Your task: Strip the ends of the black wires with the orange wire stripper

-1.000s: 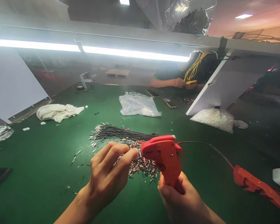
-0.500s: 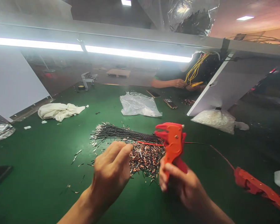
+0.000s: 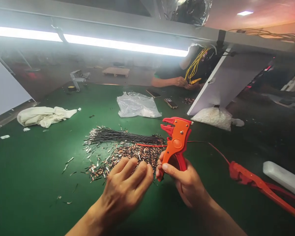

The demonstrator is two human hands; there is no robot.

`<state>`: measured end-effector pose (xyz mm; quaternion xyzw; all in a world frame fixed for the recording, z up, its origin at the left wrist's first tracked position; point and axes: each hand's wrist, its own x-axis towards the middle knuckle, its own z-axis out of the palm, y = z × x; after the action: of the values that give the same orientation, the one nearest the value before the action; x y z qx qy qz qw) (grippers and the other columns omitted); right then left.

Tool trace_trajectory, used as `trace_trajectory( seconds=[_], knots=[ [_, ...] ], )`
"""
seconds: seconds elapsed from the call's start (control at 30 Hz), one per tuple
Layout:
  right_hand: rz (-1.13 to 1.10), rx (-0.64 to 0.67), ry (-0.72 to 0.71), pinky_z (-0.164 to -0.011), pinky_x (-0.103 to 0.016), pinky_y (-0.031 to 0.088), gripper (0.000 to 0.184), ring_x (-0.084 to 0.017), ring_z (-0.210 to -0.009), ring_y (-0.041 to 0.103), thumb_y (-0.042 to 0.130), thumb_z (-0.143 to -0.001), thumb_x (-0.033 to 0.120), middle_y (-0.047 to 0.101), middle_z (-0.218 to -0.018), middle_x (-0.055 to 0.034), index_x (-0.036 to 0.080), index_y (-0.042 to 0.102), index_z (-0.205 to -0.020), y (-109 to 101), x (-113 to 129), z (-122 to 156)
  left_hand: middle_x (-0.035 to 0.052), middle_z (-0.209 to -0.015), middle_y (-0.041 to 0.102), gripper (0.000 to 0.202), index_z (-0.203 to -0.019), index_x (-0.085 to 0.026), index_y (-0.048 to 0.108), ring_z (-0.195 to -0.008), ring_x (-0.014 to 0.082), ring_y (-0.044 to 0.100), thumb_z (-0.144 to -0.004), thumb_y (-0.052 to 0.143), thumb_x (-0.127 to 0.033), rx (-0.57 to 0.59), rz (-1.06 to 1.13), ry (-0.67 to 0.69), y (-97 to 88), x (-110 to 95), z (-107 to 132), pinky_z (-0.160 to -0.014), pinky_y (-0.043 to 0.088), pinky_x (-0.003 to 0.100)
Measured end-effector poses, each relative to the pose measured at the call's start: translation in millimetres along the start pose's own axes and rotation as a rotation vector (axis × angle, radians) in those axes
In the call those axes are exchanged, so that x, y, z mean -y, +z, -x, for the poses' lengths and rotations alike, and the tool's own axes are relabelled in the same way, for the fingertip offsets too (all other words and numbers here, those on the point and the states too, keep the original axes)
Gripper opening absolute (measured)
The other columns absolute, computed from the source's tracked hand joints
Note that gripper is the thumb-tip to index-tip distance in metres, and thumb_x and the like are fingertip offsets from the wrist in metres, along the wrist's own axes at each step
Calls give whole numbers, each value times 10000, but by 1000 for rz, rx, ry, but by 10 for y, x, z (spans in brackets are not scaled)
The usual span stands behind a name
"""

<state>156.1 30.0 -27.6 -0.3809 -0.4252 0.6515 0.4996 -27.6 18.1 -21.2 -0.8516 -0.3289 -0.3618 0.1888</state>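
My right hand (image 3: 186, 180) is wrapped round the handles of an orange and red wire stripper (image 3: 177, 143), held upright with its jaws facing left. The jaws stand apart with no wire visible between them. My left hand (image 3: 130, 183) is closed, fingers curled down, just left of the stripper's handles; its fingertips and anything in them are hidden. Behind it lies a pile of short wire pieces (image 3: 135, 153), black with copper-coloured ends. Along the pile's far side runs a bundle of black wires (image 3: 123, 136) with metal terminals at the left. A red strip (image 3: 147, 145) lies between bundle and pile.
A second wire stripper (image 3: 250, 180) lies at the right. Farther back on the green table (image 3: 44, 157) are a clear plastic bag (image 3: 137, 105), a white cloth (image 3: 45, 115) and a tied bag (image 3: 212, 117). Across the table, a person's hands (image 3: 184, 82) hold yellow wires.
The view has turned a little to the right and down. My left hand has drawn nearer to me and to the right, closer to the stripper's handles. My right hand keeps hold of the wire stripper.
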Motion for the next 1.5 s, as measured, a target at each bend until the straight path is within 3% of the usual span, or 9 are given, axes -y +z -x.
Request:
trace_trajectory(
  seconds=[0.27,0.57,0.7,0.87,1.07,1.2,1.37,1.5],
  knots=[
    [153,-123,-39,-662,-264,499,170,-131,-663,590,732,-721,227,626,-740,21,188,613,-836,13,-3,-59,57,-823,643,232,-941,-82,636,-764,174,541,-923,406,-50,31,-1,75,32,-41,-19,-709,465,322],
    [230,-138,-36,-695,-281,476,172,-146,-688,571,696,-721,239,613,-752,20,188,598,-853,-3,-5,-50,50,-777,641,301,-924,-85,630,-715,154,581,-939,332,-44,53,14,133,13,-65,-37,-643,523,286],
    [386,-162,-78,-685,-285,465,122,-159,-686,561,654,-718,245,598,-735,9,183,588,-799,-26,-30,-69,55,-768,637,321,-908,-85,615,-701,150,587,-948,300,-40,42,17,137,49,-78,-33,-557,508,252],
    [717,-230,-239,-646,-297,462,135,-186,-665,585,544,-743,215,623,-740,-23,172,602,-857,-71,-170,-68,15,-701,607,322,-839,-136,561,-592,134,564,-979,277,-82,5,-9,50,127,-146,-24,-438,414,254],
    [1053,-233,-524,-566,-263,393,141,-164,-590,510,442,-664,104,550,-657,8,208,504,-734,-13,-190,-80,-17,-639,510,282,-778,-191,478,-499,126,509,-965,297,-82,36,-66,-61,267,-228,86,-391,349,260],
    [1104,-231,-544,-578,-261,397,189,-170,-599,514,438,-644,97,571,-679,0,210,524,-768,23,-147,-126,-16,-642,486,267,-782,-203,447,-493,128,502,-913,293,-28,8,-86,-79,368,-252,175,-373,333,243],
    [1162,-218,-519,-625,-288,415,204,-209,-665,561,445,-656,117,624,-729,-33,205,556,-802,66,-154,-149,-14,-658,502,237,-813,-207,438,-499,136,524,-853,346,8,81,-112,-118,375,-260,203,-389,372,239],
    [1171,-213,-509,-646,-300,422,221,-224,-693,586,446,-663,125,649,-760,-47,198,575,-827,100,-165,-166,-27,-607,466,254,-777,-215,417,-451,133,482,-842,333,16,40,-134,-138,388,-270,199,-382,345,242]
  ],
)
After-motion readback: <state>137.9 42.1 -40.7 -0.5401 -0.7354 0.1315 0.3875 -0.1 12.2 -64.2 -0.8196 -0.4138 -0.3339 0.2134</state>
